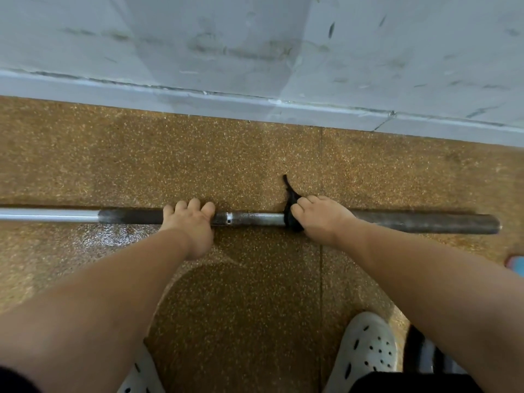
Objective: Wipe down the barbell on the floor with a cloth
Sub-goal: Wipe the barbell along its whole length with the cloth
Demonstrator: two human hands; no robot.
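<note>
You have one barbell (249,218) on the floor. Two hands are on it: one left hand (190,225) and one right hand (320,219). There is one black cloth (290,219), wrapped on the barbell and gripped by your right hand. The barbell shows two dark sections (425,222), one under your left hand and one beyond your right hand. On your side of the barbell are two white shoes, one left shoe (141,373) and one right shoe (365,347). One small pink and blue thing (516,265) lies near the barbell's right end, cut by the edge.
</note>
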